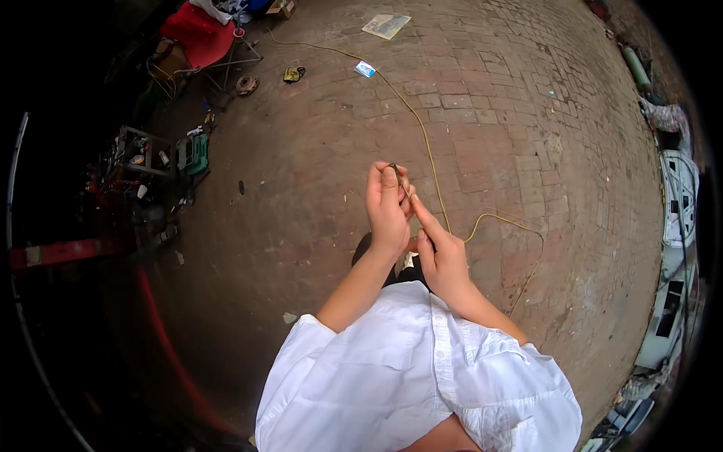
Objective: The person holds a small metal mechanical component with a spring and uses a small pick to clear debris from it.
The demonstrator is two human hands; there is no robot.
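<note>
In front of my body, my left hand [387, 215] is closed, thumb and fingers pinching a small dark metal piece [395, 169]. The piece is thin and mostly covered by the fingers, so its kind does not show. My right hand [446, 260] is just below and to the right. Its index finger stretches up to the left hand's fingers, with the tip at the lower end of a thin strip beside the metal piece. The right thumb is bent, and the other right fingers are curled and largely hidden; whatever they hold cannot be made out.
A yellow hose [426, 135] winds over the brick floor [331, 166]. A blue-white packet [364, 69] and a flat sheet [387, 26] lie ahead. At left are a green case [193, 154], a metal tool tray [147, 151] and a red chair [199, 38]. White panels [679, 200] line the right.
</note>
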